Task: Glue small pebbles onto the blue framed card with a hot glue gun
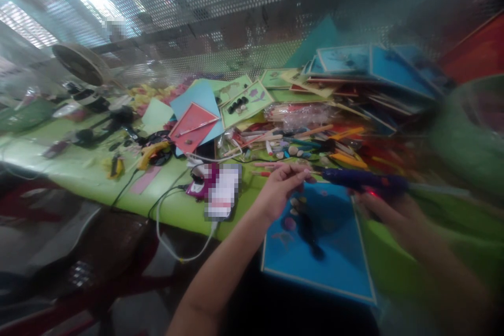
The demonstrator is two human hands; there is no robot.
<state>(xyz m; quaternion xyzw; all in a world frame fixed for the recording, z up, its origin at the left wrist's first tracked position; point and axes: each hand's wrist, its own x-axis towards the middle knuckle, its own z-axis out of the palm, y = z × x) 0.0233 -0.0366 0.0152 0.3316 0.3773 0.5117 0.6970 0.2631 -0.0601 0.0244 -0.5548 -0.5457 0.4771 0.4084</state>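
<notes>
My right hand [384, 209] is wrapped round a dark blue glue gun [350, 178]. A red light glows on the gun, and a pale glue stick [439, 190] juts from its back end. Close to the nozzle, the fingers of my left hand [284, 185] are pinched together; what they hold is too small to make out. Below both hands lies a blue board [338, 273] with a pale edge. On it are a black shape [309, 231], a few small stones [294, 206] and a round purplish piece [289, 223].
Pens and sticks [315, 139] crowd the green table behind the board. Framed blue pictures [394, 71] are stacked at back right, beside a green basin [468, 126]. Left of my arm, a phone [223, 191] lies with cables. A yellow glue gun [153, 153] and a fan [81, 64] are farther left.
</notes>
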